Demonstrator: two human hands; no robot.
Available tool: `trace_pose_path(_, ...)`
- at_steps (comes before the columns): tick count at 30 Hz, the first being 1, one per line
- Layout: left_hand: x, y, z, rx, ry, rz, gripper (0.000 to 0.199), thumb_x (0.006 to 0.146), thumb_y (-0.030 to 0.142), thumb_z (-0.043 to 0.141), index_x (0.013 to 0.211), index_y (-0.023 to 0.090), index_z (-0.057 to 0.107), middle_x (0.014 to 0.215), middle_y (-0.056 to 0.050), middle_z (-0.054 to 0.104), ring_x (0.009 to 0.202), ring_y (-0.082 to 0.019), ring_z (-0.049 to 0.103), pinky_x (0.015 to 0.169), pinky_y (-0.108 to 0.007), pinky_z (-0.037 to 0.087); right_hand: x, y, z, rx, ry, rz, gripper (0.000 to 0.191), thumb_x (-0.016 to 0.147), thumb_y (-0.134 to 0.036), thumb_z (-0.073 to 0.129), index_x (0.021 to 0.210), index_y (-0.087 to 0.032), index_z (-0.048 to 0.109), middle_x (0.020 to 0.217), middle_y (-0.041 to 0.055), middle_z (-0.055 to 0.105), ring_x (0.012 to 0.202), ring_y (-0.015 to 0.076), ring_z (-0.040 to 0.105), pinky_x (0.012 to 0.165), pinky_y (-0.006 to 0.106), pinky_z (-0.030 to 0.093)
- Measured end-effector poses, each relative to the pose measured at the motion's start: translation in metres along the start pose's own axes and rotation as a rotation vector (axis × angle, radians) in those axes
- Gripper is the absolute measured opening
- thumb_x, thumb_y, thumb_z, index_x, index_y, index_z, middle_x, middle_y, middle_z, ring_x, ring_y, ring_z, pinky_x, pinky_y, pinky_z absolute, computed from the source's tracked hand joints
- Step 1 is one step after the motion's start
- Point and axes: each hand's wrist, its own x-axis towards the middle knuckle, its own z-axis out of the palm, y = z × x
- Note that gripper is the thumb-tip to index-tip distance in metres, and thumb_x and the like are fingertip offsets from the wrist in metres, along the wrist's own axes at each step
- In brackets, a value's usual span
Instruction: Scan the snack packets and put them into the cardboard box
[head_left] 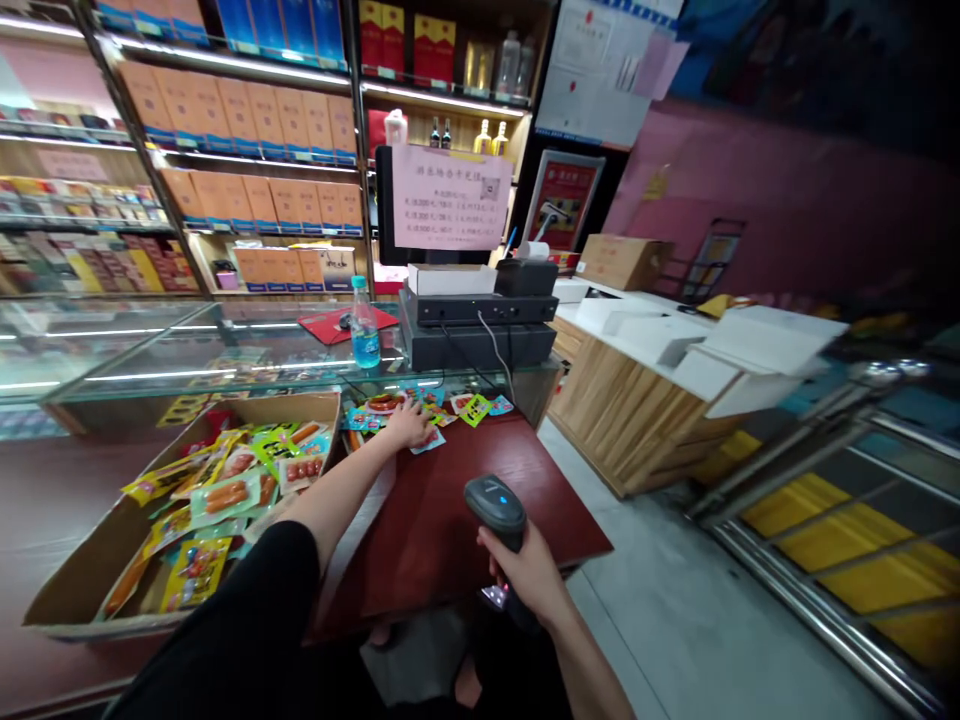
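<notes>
In the head view my right hand (525,570) is wrapped round the handle of a dark barcode scanner (496,505), which shows a small blue light. My left hand (409,425) reaches over a row of small snack packets (386,402) at the far edge of the dark red table, its fingers apart and touching them. A pale blue packet (429,440) lies just under that hand. Further right are a yellow-green packet (475,410) and a blue one (500,405). Left of my forearm, an open cardboard box (75,590) holds several packaged sausages (225,495) and other snacks.
Behind the dark red table (435,540) stands a glass counter (225,345) with a blue-capped bottle (365,330), a red mat (315,328) and a cash drawer (480,345) below a monitor covered by a paper sign (450,200). Metal railings (810,460) run along the right.
</notes>
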Motion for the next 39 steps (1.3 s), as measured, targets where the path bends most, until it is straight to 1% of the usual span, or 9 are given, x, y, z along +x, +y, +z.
trace_pose_path(5, -0.014, -0.001, 0.002, 0.057, -0.095, 0.016, 0.038, 0.096, 0.034, 0.036, 0.113, 0.026, 0.068, 0.112, -0.012, 0.068, 0.109, -0.027, 0.06, 0.101, -0.049, 0.031, 0.0, 0.007, -0.002, -0.035, 0.0, 0.011, 0.04, 0.075, -0.051, 0.067, 0.09, -0.015, 0.057, 0.048, -0.0026, 0.058, 0.037, 0.0107, 0.049, 0.036, 0.02, 0.039)
trace_pose_path(9, -0.038, -0.004, -0.015, 0.057, -0.143, -0.011, 0.027, 0.088, 0.032, 0.053, 0.106, 0.024, 0.071, 0.104, -0.012, 0.07, 0.099, -0.026, 0.064, 0.089, -0.037, 0.04, 0.003, 0.009, 0.009, -0.059, -0.035, 0.001, 0.038, 0.075, -0.051, 0.066, 0.087, -0.016, 0.056, 0.05, -0.0029, 0.058, 0.036, 0.0099, 0.048, 0.035, 0.02, 0.037)
trace_pose_path(12, -0.056, -0.011, -0.02, 0.029, -0.168, -0.071, 0.04, 0.079, 0.041, 0.065, 0.114, 0.021, 0.067, 0.109, -0.014, 0.066, 0.099, -0.026, 0.063, 0.084, -0.032, 0.043, 0.005, 0.007, 0.02, -0.059, -0.078, -0.015, 0.038, 0.075, -0.051, 0.066, 0.088, -0.017, 0.056, 0.05, -0.0033, 0.058, 0.036, 0.01, 0.048, 0.035, 0.02, 0.037)
trace_pose_path(16, -0.073, -0.019, -0.014, 0.026, -0.084, -0.092, 0.048, 0.078, 0.052, 0.065, 0.11, 0.015, 0.068, 0.115, -0.018, 0.061, 0.109, -0.031, 0.056, 0.093, -0.039, 0.04, 0.004, 0.002, 0.031, -0.054, -0.12, -0.013, 0.037, 0.075, -0.049, 0.067, 0.089, -0.017, 0.055, 0.051, -0.0036, 0.058, 0.036, 0.01, 0.048, 0.035, 0.02, 0.037)
trace_pose_path(19, -0.078, -0.022, -0.011, -0.015, -0.001, -0.087, 0.049, 0.071, 0.052, 0.072, 0.1, 0.013, 0.068, 0.107, -0.018, 0.064, 0.114, -0.034, 0.051, 0.093, -0.041, 0.039, 0.003, -0.001, 0.035, -0.065, -0.13, -0.013, 0.036, 0.075, -0.048, 0.067, 0.088, -0.017, 0.055, 0.051, -0.0034, 0.058, 0.036, 0.0097, 0.048, 0.035, 0.02, 0.037)
trace_pose_path(23, -0.075, -0.027, -0.016, -0.36, 0.026, -0.189, 0.041, 0.066, 0.043, 0.078, 0.095, 0.017, 0.067, 0.086, -0.008, 0.068, 0.085, -0.023, 0.061, 0.073, -0.029, 0.045, 0.003, -0.005, 0.038, -0.055, -0.119, -0.023, 0.035, 0.076, -0.047, 0.067, 0.088, -0.017, 0.055, 0.051, -0.0039, 0.057, 0.036, 0.0096, 0.048, 0.035, 0.02, 0.038)
trace_pose_path(26, -0.074, -0.028, -0.021, -0.681, 0.015, -0.249, 0.032, 0.064, 0.036, 0.079, 0.087, 0.015, 0.069, 0.072, -0.001, 0.065, 0.064, -0.014, 0.058, 0.058, -0.023, 0.042, 0.004, -0.006, 0.04, -0.061, -0.109, -0.025, 0.035, 0.076, -0.047, 0.067, 0.088, -0.017, 0.055, 0.051, -0.0037, 0.058, 0.036, 0.0096, 0.049, 0.035, 0.02, 0.039)
trace_pose_path(31, -0.079, -0.02, -0.025, -1.166, -0.193, -0.352, 0.035, 0.057, 0.028, 0.085, 0.085, 0.012, 0.071, 0.058, 0.001, 0.063, 0.051, -0.009, 0.055, 0.051, -0.021, 0.044, 0.004, -0.006, 0.041, -0.072, -0.111, -0.039, 0.034, 0.076, -0.048, 0.067, 0.086, -0.017, 0.056, 0.057, -0.0006, 0.063, 0.037, 0.0097, 0.05, 0.034, 0.02, 0.039)
trace_pose_path(39, -0.082, -0.01, -0.029, -1.28, -0.357, -0.382, 0.03, 0.059, 0.021, 0.083, 0.085, 0.012, 0.073, 0.058, 0.002, 0.065, 0.053, -0.009, 0.059, 0.057, -0.02, 0.051, 0.004, -0.006, 0.043, -0.114, -0.125, -0.026, 0.036, 0.076, -0.05, 0.066, 0.082, -0.016, 0.058, 0.05, -0.0011, 0.06, 0.035, 0.0098, 0.049, 0.035, 0.02, 0.038)
